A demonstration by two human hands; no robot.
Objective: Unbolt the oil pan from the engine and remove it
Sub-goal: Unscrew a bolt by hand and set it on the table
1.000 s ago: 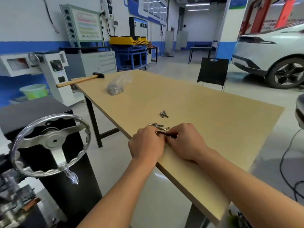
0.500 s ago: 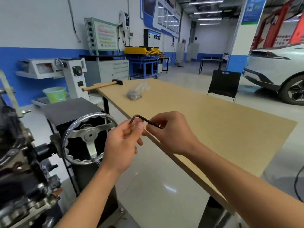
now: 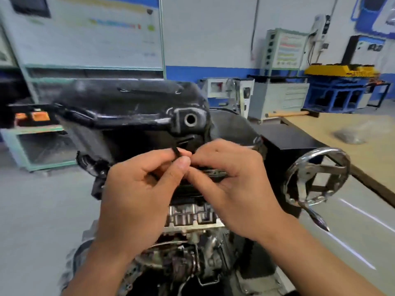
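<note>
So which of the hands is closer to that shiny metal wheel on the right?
Right. The right hand sits just left of the handwheel; the left hand, pinching the hex key, is farther left, beyond the right hand.

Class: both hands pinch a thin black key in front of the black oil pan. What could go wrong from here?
1. The thin black hex key is held only at the fingertips of the left hand and right hand, above the exposed metal engine; if dropped, it may fall into it.
2. The chrome handwheel juts near the right forearm and might snag it.
</note>
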